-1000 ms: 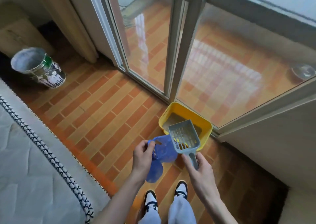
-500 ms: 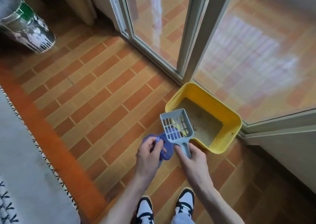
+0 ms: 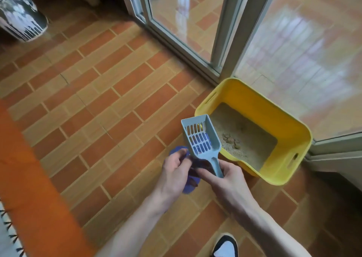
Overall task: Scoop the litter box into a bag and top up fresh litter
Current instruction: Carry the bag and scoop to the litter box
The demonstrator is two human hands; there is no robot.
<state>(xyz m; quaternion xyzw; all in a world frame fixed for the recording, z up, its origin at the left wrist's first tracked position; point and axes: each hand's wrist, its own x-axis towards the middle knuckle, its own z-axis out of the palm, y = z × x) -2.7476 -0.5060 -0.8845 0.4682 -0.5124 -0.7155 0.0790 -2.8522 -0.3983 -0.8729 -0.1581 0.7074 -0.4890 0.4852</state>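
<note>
The right hand (image 3: 227,180) pinches the empty scoop (image 3: 199,137) by its handle; the left hand (image 3: 174,170) clutches the crumpled bag (image 3: 189,184). The litter box (image 3: 260,107) sits on the floor against the door frame; if the bag isn't opened, scooped clumps (image 3: 231,141) could spill onto the tiles.

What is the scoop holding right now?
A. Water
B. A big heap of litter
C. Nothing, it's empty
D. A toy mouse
C: the grey scoop, held by its handle in the right hand, shows only bare slots, and the clumps still lie in the yellow litter box.
</note>
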